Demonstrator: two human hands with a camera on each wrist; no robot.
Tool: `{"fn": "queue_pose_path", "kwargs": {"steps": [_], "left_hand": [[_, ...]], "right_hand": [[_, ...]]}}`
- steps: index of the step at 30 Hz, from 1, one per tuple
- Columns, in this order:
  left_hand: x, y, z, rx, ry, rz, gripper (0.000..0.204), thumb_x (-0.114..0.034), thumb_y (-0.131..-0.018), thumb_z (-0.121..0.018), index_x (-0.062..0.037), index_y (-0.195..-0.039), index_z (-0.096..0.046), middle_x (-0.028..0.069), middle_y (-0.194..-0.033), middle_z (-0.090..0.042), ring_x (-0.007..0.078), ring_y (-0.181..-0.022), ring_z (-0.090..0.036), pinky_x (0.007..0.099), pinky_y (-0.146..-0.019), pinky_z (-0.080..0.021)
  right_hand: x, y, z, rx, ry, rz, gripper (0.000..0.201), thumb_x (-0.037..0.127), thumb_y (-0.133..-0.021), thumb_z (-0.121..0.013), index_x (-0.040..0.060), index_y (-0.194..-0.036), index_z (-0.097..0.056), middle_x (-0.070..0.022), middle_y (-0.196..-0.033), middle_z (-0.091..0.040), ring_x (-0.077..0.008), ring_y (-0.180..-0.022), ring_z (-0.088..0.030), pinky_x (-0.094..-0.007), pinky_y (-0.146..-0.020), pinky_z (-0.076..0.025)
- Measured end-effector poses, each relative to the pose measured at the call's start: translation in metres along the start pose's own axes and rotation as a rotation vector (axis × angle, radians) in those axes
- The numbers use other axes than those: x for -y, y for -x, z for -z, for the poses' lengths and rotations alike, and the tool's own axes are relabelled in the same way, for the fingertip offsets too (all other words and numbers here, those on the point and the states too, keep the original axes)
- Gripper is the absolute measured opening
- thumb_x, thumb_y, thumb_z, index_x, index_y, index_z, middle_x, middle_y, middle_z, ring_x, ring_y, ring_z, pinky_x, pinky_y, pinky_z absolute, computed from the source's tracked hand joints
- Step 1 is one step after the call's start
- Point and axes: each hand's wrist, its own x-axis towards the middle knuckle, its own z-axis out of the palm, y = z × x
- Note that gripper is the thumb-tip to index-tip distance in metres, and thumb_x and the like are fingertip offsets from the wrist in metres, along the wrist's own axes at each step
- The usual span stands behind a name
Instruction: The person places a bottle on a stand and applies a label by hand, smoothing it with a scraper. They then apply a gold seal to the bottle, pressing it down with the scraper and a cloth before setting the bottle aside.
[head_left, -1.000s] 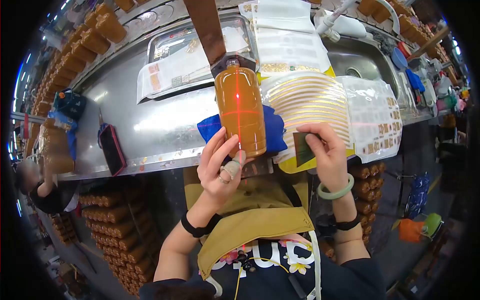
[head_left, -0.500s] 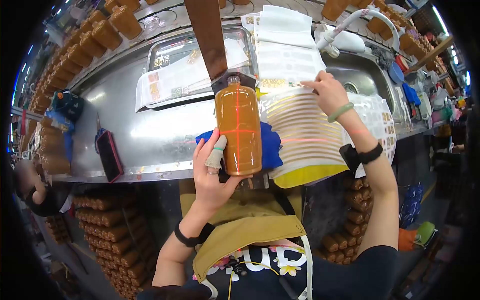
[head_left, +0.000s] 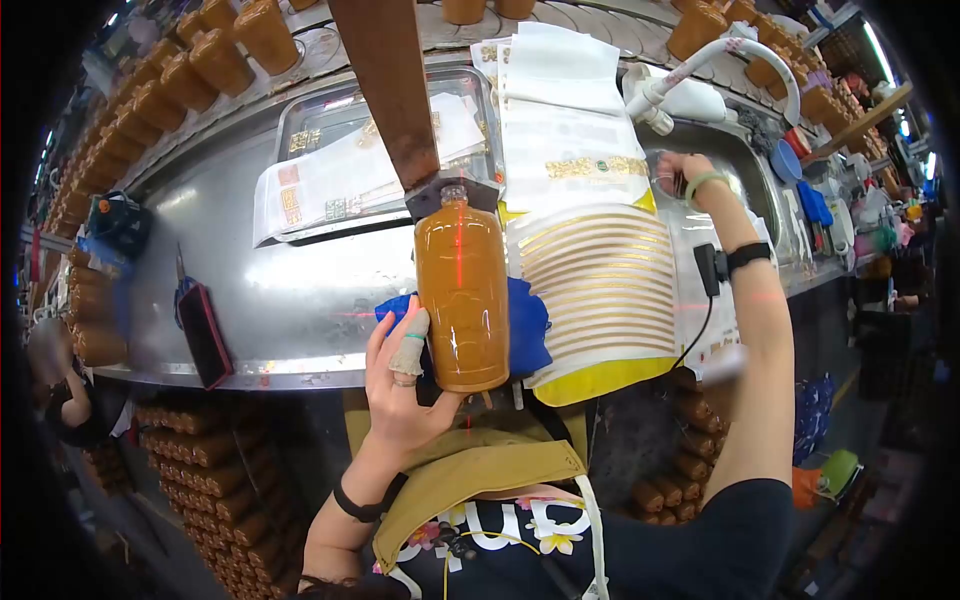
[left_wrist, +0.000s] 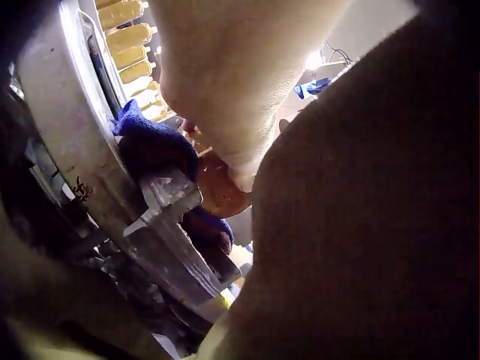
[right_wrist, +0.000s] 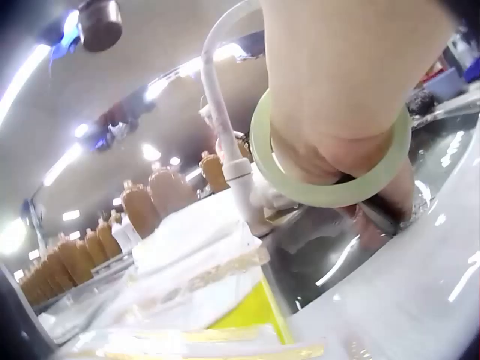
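Observation:
A glossy amber-brown bottle stands against a bracket on a wooden post, with a red laser line down its front. My left hand holds it at the lower left, with fingers along its side and thumb at its base; one finger wears a cloth cover. In the left wrist view, my thumb meets the bottle's base above the metal support. My right hand, with a pale green bangle at the wrist, reaches into the sink. A dark flat piece shows at its fingers; most of them are hidden.
Blue cloth lies behind the bottle. Sheets with curved gold strips and a white decal sheet lie to the right. A metal tray, a phone and a faucet are around. Brown bottles line the back.
My right hand, first pinching a dark green piece beside the bottle, has moved over the gold sheets and into the sink. My left hand has moved from fingertips on the bottle to its lower corner.

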Motion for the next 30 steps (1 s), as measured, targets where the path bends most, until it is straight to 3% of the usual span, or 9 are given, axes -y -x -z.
{"fn": "queue_pose_path", "kwargs": {"steps": [3,4,5,7,11,14,17,20,30], "left_hand": [[0.001,0.002,-0.001,-0.007,0.04,0.022,0.08,-0.013,-0.072,-0.091,0.0076,-0.141,-0.056,0.0258,-0.141,-0.062,0.0452,-0.131,-0.058,0.0508,-0.116,-0.041],[0.0,0.003,-0.001,-0.002,0.039,0.027,0.08,-0.013,-0.072,-0.091,0.0076,-0.141,-0.056,0.0258,-0.141,-0.062,0.0452,-0.131,-0.058,0.0508,-0.116,-0.041],[0.0,0.002,-0.001,0.004,0.039,0.034,0.081,-0.012,-0.072,-0.091,0.007,-0.142,-0.055,0.0253,-0.143,-0.061,0.0446,-0.131,-0.058,0.0499,-0.116,-0.042],[0.001,0.001,-0.001,0.013,0.029,0.049,0.082,-0.012,-0.072,-0.091,0.0065,-0.144,-0.055,0.0248,-0.144,-0.06,0.0441,-0.132,-0.058,0.0491,-0.116,-0.042],[0.001,0.002,0.003,0.038,0.058,0.061,0.086,-0.012,-0.074,-0.09,0.0039,-0.149,-0.05,0.0211,-0.15,-0.057,0.0417,-0.137,-0.054,0.0481,-0.118,-0.039],[0.005,0.007,0.001,0.027,0.057,0.06,0.088,-0.015,-0.072,-0.092,0.0045,-0.148,-0.05,0.0212,-0.149,-0.057,0.0448,-0.131,-0.057,0.0498,-0.114,-0.044],[0.008,0.005,0.0,0.013,0.088,0.034,0.089,-0.015,-0.072,-0.092,0.0047,-0.148,-0.05,0.0215,-0.149,-0.057,0.0445,-0.131,-0.057,0.0498,-0.114,-0.045],[0.01,0.005,-0.002,0.018,0.138,0.052,0.088,-0.014,-0.073,-0.091,0.0055,-0.148,-0.049,0.0218,-0.149,-0.057,0.0442,-0.13,-0.058,0.0496,-0.114,-0.044],[0.001,-0.001,0.013,0.066,0.224,0.086,0.101,-0.019,-0.07,-0.095,0.006,-0.153,-0.042,0.0222,-0.154,-0.05,0.0408,-0.137,-0.052,0.0463,-0.118,-0.039]], "right_hand": [[0.021,0.032,-0.01,0.126,0.449,0.31,0.04,0.041,-0.095,-0.076,0.0029,-0.109,-0.072,-0.0034,-0.085,-0.066,-0.0155,-0.058,-0.055,-0.0305,-0.052,-0.046],[0.023,0.044,-0.025,0.036,0.669,0.38,0.057,0.05,-0.086,-0.082,0.0015,-0.116,-0.074,-0.0083,-0.094,-0.072,-0.0194,-0.073,-0.067,-0.0319,-0.068,-0.054],[0.016,0.042,-0.029,0.037,0.668,0.375,0.057,0.05,-0.086,-0.082,0.0015,-0.116,-0.074,-0.0083,-0.094,-0.072,-0.0194,-0.073,-0.067,-0.0319,-0.068,-0.054],[0.0,0.035,-0.045,-0.03,0.988,0.684,0.075,0.055,-0.079,-0.086,-0.0022,-0.125,-0.072,-0.0153,-0.108,-0.075,-0.0246,-0.095,-0.072,-0.035,-0.088,-0.055],[0.014,0.018,-0.034,0.173,0.953,0.452,0.052,0.043,-0.085,-0.084,-0.0034,-0.107,-0.078,-0.0069,-0.097,-0.077,-0.0118,-0.089,-0.068,-0.028,-0.083,-0.053],[0.035,0.053,-0.03,-0.064,1.419,0.584,0.036,0.038,-0.089,-0.08,0.0021,-0.084,-0.075,-0.004,-0.085,-0.075,-0.0103,-0.075,-0.063,-0.0314,-0.073,-0.05],[0.041,0.138,-0.05,-0.063,1.189,0.861,0.034,0.035,-0.096,-0.074,0.0022,-0.088,-0.072,0.0023,-0.078,-0.067,-0.0068,-0.071,-0.055,-0.0272,-0.066,-0.044],[0.04,0.217,-0.078,0.265,0.811,0.784,0.03,0.032,-0.102,-0.068,0.0039,-0.092,-0.068,0.007,-0.076,-0.057,-0.0029,-0.068,-0.045,-0.0232,-0.061,-0.035],[0.001,0.356,-0.167,0.668,0.583,0.796,0.026,0.023,-0.104,-0.066,0.0016,-0.09,-0.064,0.0075,-0.077,-0.048,-0.0019,-0.073,-0.039,-0.0211,-0.065,-0.032]]}}
